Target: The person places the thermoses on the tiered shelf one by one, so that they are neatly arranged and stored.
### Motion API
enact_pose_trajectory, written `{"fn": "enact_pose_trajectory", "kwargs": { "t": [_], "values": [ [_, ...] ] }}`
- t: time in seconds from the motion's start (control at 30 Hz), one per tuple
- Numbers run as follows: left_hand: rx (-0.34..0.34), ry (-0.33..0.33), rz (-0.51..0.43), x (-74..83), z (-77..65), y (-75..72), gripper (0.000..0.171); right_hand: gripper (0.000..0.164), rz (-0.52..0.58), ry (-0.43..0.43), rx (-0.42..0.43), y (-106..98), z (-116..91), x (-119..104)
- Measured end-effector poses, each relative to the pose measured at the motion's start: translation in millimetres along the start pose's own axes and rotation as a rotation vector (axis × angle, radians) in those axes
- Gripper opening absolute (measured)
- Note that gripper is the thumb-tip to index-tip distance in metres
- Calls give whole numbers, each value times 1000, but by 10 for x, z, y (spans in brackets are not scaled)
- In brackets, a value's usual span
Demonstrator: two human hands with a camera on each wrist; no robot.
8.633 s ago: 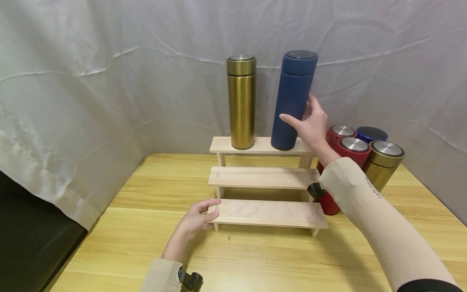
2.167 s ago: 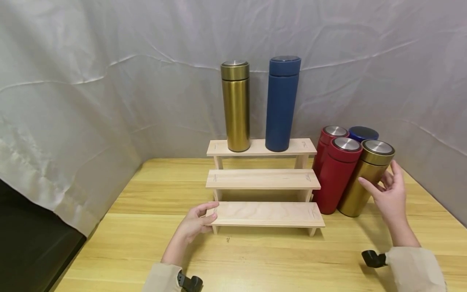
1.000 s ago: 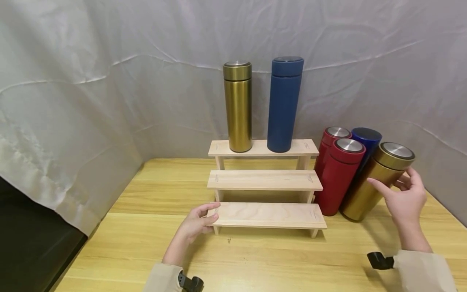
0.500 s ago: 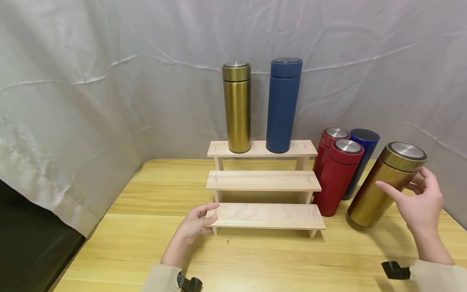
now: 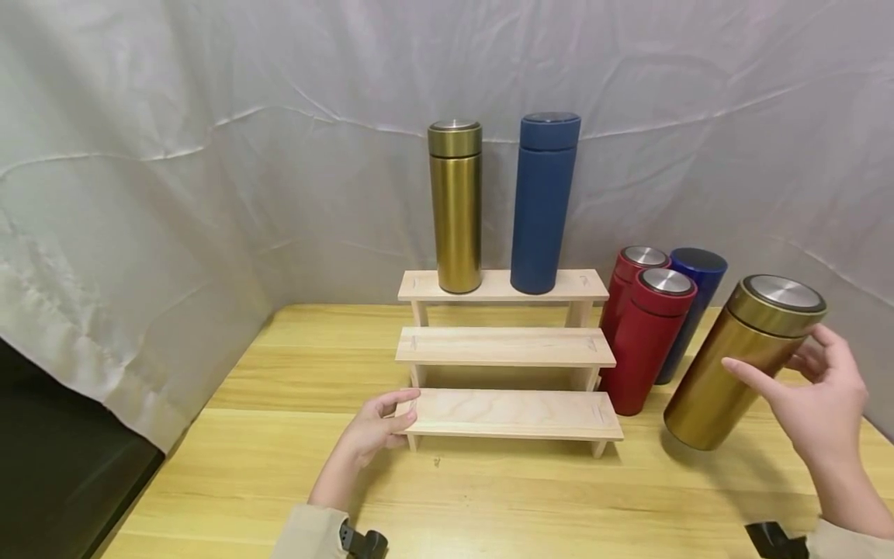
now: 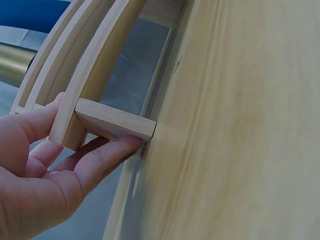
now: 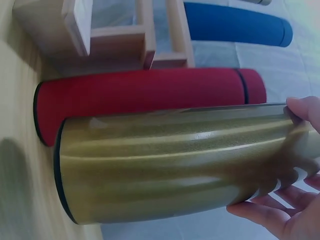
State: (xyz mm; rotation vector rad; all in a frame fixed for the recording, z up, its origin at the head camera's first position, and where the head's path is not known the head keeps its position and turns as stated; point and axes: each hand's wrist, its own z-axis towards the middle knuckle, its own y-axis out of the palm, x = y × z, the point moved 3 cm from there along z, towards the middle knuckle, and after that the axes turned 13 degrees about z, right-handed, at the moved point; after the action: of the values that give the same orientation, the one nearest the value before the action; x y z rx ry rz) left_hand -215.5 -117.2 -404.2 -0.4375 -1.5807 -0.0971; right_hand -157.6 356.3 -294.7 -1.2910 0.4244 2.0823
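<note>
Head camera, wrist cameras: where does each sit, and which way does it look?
Head: on the head, looking forward and down at the wooden rack; left hand and right hand show.
Left wrist: on that wrist, facing the rack's end; left hand shows.
Right wrist: on that wrist, facing the held gold bottle; right hand shows.
Head and right wrist share that bottle.

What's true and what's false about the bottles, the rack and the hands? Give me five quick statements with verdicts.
1. The right hand holds a gold bottle. True.
2. Two red bottles stand to the right of the rack. True.
3. The left hand holds a red bottle. False: it grips the end of the lowest shelf.
4. Three bottles stand on the top shelf. False: two do, another gold bottle and a blue bottle.
5. The held bottle's lid is on. True.
</note>
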Motion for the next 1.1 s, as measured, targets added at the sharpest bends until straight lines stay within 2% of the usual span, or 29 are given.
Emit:
{"fn": "enact_pose_trajectory", "kwargs": {
  "t": [0.03,0.17,0.57,0.87,1.1],
  "values": [
    [-1,0,-1,-1,1,-1,44,76,-19,6,-3,12,-34,-66],
    [-10,4,-4,1,8,2,44,74,23,24,13,34,-109,-218],
    [-7,-3,-15,19,-3,14,44,72,79,22,-13,122,-205,-453],
    [-11,2,-14,33,-12,0,44,70,173,-97,-80,274,-268,-644],
    [-11,-16,-24,8,-5,-4,44,68,306,-105,-151,407,-317,-784]
  ]
}}
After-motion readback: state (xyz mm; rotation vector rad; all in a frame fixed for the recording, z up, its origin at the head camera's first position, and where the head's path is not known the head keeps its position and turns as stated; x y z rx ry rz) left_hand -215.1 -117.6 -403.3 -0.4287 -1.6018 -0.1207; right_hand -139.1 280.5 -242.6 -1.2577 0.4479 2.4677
